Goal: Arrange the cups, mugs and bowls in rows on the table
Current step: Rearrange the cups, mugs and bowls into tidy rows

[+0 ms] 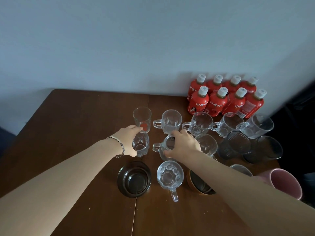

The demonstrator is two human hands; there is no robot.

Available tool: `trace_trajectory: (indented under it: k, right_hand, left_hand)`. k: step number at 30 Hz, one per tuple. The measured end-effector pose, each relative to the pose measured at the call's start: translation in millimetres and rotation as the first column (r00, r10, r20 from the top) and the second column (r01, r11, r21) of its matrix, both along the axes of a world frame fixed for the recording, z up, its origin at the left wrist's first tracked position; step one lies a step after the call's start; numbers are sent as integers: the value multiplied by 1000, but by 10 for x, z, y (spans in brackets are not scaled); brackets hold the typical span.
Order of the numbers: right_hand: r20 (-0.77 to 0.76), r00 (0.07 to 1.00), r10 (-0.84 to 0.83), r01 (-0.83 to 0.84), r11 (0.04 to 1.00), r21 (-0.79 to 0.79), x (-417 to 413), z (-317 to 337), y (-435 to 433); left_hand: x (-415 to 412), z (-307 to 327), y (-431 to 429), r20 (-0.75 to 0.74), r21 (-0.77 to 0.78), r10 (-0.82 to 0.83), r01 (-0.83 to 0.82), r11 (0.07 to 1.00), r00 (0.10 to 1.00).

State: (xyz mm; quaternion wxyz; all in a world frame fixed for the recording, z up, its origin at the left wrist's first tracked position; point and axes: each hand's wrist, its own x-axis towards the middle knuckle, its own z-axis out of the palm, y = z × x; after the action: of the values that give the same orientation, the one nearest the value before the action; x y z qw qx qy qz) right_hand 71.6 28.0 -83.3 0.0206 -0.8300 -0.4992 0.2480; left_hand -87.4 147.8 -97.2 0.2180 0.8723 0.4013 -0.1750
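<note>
With our left hand (pixel 128 139) we grip a small glass (pixel 140 145) and with our right hand (pixel 183 145) a glass mug (pixel 164 148), to line up the middle row.

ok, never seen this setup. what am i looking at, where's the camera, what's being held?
No machine here: a person's two bare hands, filmed by one wide-angle camera worn on the head and looking down. On the brown table stand clear glass mugs, dark glasses, bowls, a pink mug and red bottles by the wall. The left hand wraps a small patterned glass; the right hand grips a glass mug by its rim. Both stand in the middle row.
</note>
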Motion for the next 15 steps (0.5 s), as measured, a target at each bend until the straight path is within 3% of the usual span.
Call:
trace_trajectory:
  k: [15]
  right_hand:
    - [-34,999,27,-27,1000,-2,-33,-14,-2]
  left_hand:
    - [-20,44,-55,-64,-26,3,-4,1000,998]
